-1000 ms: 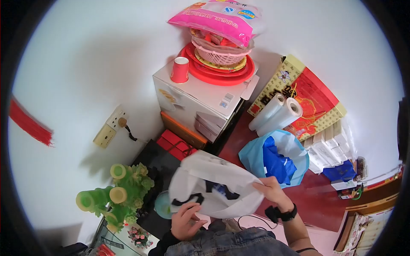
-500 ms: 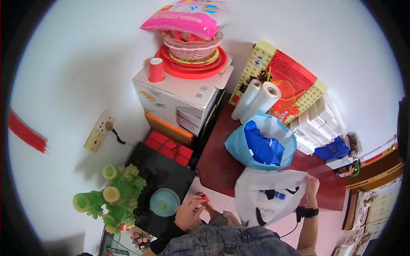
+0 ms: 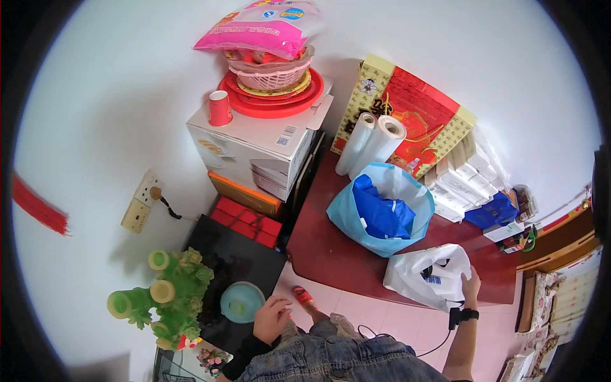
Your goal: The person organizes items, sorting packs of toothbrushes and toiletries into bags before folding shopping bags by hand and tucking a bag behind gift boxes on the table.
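My right hand (image 3: 470,286) grips the right edge of a white plastic bag (image 3: 407,278) at the front edge of the dark red table. The bag's mouth gapes, showing black handles or straps and blue print inside; my fingertips are partly hidden by it. Behind it stands a light blue bag (image 3: 347,215) with a folded dark blue bag (image 3: 382,210) in it. Over at the left, my left hand (image 3: 272,316) hovers beside a pale blue bowl (image 3: 242,302), fingers loosely bent and apart, with nothing seen in them.
The red table (image 3: 318,239) also bears two clear plastic rolls (image 3: 375,143), a red and gold gift box (image 3: 414,105) and stacked white boxes (image 3: 455,184). A green vase (image 3: 167,290) stands left of the black stand (image 3: 232,251). A white carton (image 3: 254,146) carries red trays and a basket.
My right hand has shifted slightly right and down. The white bag has moved right onto the table edge and looks more bunched. My left hand has moved slightly left, and the view has shifted.
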`<move>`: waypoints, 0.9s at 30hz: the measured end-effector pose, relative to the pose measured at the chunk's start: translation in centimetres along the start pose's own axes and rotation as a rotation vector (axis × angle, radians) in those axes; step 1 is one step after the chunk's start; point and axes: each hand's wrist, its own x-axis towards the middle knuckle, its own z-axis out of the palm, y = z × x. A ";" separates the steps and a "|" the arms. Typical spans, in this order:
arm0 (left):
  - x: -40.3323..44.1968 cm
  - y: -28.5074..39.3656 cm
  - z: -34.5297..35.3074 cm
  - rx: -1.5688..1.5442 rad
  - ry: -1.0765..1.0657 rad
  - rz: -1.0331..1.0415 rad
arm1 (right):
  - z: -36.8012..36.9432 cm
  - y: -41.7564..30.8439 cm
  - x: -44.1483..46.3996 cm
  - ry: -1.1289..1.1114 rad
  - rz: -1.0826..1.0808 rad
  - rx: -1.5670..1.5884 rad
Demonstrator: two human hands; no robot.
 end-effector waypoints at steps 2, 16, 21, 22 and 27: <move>-0.1 0.0 0.0 0.027 -0.015 -0.021 | 0.3 -0.5 -0.3 0.037 -0.065 -0.046; -0.4 0.3 -1.9 0.038 0.010 -0.048 | 1.8 -16.9 -4.9 -0.242 -0.299 0.235; -0.7 -0.5 -2.4 -0.031 0.011 -0.041 | 2.0 -19.5 -5.3 -0.264 -0.401 0.216; -0.7 -0.5 -2.5 -0.026 0.022 -0.038 | 1.8 -20.0 -5.4 -0.276 -0.402 0.196; -0.3 -0.7 -2.5 -0.031 -0.006 -0.042 | 0.6 -22.7 -5.7 -0.172 -0.528 0.217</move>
